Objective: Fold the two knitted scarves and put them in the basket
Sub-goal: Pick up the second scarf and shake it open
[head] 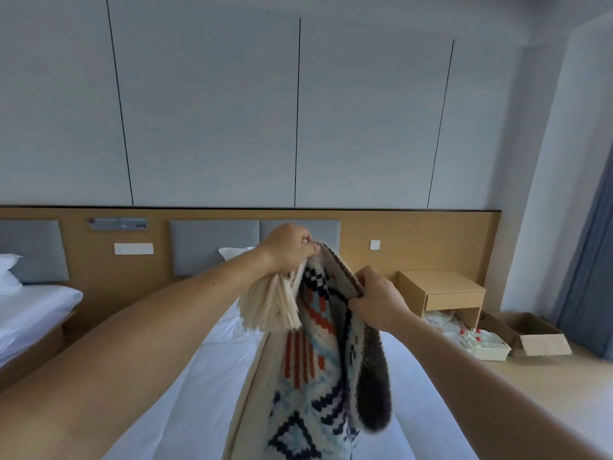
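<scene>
Left hand (288, 249), right hand (378, 302) gripping scarf (311, 376)

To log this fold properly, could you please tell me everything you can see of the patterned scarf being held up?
The patterned scarf is a chunky cream knit with navy, orange-red and pale-blue geometric blocks and a cream tassel fringe. It hangs doubled above the white bed, its lower part out of view. The left hand grips its top by the fringe; the right hand pinches its edge lower down. A dark layer shows on its right.
</scene>
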Tool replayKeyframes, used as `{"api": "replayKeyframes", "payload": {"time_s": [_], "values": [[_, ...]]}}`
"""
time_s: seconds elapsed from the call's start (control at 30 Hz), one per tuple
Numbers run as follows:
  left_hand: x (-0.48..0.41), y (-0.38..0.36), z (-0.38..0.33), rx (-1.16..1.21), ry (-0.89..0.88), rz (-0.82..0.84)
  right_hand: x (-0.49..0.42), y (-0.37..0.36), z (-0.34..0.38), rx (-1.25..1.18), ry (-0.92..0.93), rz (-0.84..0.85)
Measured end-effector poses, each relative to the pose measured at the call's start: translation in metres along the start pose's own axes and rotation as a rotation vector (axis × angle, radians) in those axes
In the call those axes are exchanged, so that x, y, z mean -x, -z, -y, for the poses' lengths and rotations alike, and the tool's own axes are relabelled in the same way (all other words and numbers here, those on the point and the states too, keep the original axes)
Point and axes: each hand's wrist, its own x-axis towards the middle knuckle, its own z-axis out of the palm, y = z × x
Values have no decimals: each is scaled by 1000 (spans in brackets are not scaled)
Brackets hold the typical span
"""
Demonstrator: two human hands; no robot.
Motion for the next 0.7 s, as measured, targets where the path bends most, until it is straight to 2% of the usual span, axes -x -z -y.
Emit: {"api": "replayKeyframes", "payload": {"time_s": [0.13,0.23,0.33,0.4,0.47,0.53,0.7], "values": [[-10,15,6,-73,16,-73,5,-3,-12,35,-52,29],[-13,17,12,-114,27,-125,10,-4,-24,-48,-23,-17],[-14,19,20,-123,44,-182,22,-6,-36,-79,219,-139],[-15,20,22,-114,49,-215,28,-9,-44,20,415,-252],[-16,24,21,-111,50,-236,30,-12,-52,110,519,-344],[-18,26,18,-109,40,-252,30,-17,-56,125,467,-359],[-22,25,6,-85,-7,-260,29,-21,-47,59,254,-244]]}}
